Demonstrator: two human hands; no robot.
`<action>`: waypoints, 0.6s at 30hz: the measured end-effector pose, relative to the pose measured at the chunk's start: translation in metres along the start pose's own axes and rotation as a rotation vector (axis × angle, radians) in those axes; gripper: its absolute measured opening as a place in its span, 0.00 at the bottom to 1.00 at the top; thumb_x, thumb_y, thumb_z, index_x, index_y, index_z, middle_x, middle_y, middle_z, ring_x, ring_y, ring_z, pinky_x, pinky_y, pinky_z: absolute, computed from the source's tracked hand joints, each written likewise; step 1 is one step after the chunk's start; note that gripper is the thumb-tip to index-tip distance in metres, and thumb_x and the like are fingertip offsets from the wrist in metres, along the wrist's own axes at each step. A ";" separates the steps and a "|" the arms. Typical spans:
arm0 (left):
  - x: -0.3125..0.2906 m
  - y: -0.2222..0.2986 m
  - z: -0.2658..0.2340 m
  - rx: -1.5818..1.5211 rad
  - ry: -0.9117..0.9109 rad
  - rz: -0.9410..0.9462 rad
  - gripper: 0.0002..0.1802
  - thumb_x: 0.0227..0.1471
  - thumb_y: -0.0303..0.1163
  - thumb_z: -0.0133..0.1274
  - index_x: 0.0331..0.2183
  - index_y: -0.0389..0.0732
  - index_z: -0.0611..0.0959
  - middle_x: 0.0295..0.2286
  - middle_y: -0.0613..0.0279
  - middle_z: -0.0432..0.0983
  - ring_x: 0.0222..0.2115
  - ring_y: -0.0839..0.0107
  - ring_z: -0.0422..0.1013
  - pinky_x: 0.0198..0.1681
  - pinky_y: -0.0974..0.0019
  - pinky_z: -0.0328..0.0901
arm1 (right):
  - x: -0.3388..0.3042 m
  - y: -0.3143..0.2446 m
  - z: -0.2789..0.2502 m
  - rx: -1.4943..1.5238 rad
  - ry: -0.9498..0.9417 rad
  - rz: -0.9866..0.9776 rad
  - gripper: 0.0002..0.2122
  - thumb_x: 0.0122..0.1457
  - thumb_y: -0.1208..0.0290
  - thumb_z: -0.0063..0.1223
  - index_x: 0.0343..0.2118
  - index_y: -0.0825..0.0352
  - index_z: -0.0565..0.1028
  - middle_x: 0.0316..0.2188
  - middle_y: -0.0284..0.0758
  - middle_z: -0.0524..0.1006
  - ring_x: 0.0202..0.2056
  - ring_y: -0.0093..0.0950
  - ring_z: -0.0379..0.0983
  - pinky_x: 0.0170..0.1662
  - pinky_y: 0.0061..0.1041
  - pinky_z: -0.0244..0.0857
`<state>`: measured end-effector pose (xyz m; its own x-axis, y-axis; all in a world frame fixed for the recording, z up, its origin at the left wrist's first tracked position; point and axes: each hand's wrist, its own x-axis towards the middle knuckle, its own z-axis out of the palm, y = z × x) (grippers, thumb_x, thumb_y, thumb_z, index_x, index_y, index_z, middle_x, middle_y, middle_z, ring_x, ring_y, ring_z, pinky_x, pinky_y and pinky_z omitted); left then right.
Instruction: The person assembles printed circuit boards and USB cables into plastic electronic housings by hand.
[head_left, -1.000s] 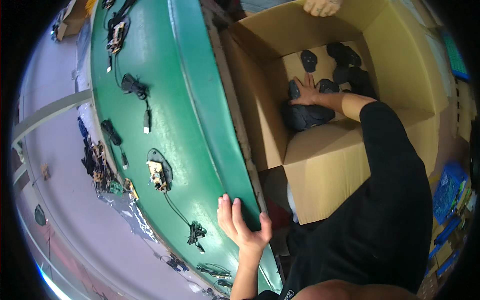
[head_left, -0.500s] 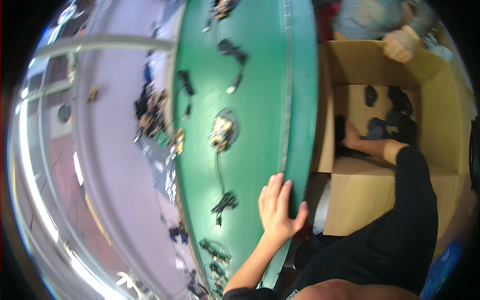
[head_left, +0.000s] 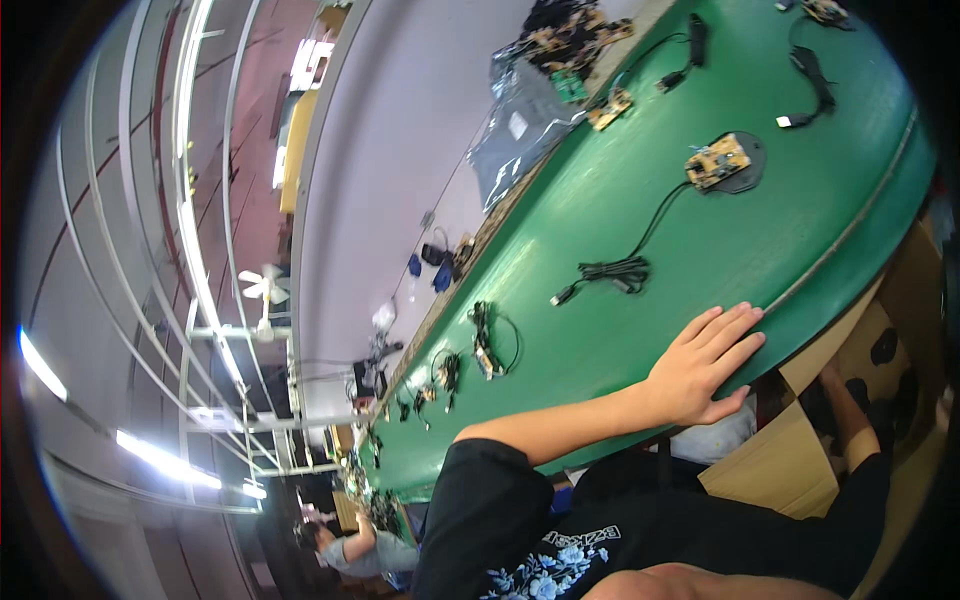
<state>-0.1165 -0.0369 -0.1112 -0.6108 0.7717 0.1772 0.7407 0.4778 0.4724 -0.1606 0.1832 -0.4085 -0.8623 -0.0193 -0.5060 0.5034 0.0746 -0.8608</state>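
My left hand (head_left: 705,365) rests palm down on the near edge of the green conveyor belt (head_left: 560,390), fingers stretched and holding nothing. Beyond it lies a tan circuit board (head_left: 718,162) on a black round base. Its cord runs to a tied black USB cable (head_left: 622,273). At the right, my right forearm (head_left: 850,425) reaches down into a cardboard box (head_left: 775,465). The right hand is mostly hidden behind a flap, so its fingers do not show. Dark rounded pieces (head_left: 883,347) lie in the box.
More boards with cables (head_left: 487,340) lie along the belt toward the lower left. Across it, a lilac ledge (head_left: 400,150) carries a grey plastic bag (head_left: 520,130) and a heap of boards (head_left: 570,40). Another person (head_left: 365,550) works at the belt's far end.
My view has swung left, bringing the room and another person into sight. My left hand stays on the belt edge, and my right arm is still in the box.
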 end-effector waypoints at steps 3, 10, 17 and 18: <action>0.000 -0.001 0.007 0.004 0.019 0.011 0.37 0.41 0.37 0.63 0.54 0.35 0.73 0.62 0.45 0.61 0.63 0.49 0.58 0.64 0.46 0.54 | -0.009 -0.021 0.002 0.009 -0.049 0.005 0.42 0.46 0.74 0.68 0.65 0.73 0.59 0.61 0.46 0.68 0.62 0.40 0.63 0.64 0.35 0.59; -0.007 -0.005 0.011 0.032 0.065 0.019 0.37 0.40 0.38 0.63 0.53 0.35 0.74 0.62 0.45 0.61 0.64 0.50 0.58 0.64 0.47 0.54 | -0.055 -0.028 0.020 0.053 -0.131 -0.010 0.43 0.46 0.74 0.69 0.65 0.73 0.58 0.61 0.47 0.67 0.62 0.39 0.63 0.63 0.35 0.60; -0.012 -0.009 0.021 0.028 0.141 0.040 0.37 0.41 0.39 0.62 0.53 0.36 0.73 0.61 0.45 0.62 0.63 0.50 0.58 0.65 0.46 0.53 | -0.095 -0.013 0.037 0.075 -0.139 -0.002 0.44 0.46 0.73 0.70 0.66 0.73 0.57 0.61 0.47 0.67 0.62 0.39 0.63 0.63 0.34 0.61; -0.014 -0.010 0.021 0.030 0.145 0.041 0.37 0.41 0.39 0.62 0.53 0.36 0.73 0.61 0.45 0.62 0.63 0.50 0.58 0.65 0.46 0.53 | -0.099 -0.008 0.035 0.087 -0.137 0.006 0.44 0.46 0.73 0.71 0.66 0.73 0.57 0.61 0.47 0.67 0.62 0.39 0.63 0.63 0.34 0.61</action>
<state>-0.1099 -0.0436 -0.1367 -0.6120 0.7234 0.3196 0.7728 0.4611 0.4361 -0.0768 0.1492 -0.3535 -0.8466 -0.1558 -0.5090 0.5168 -0.0118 -0.8560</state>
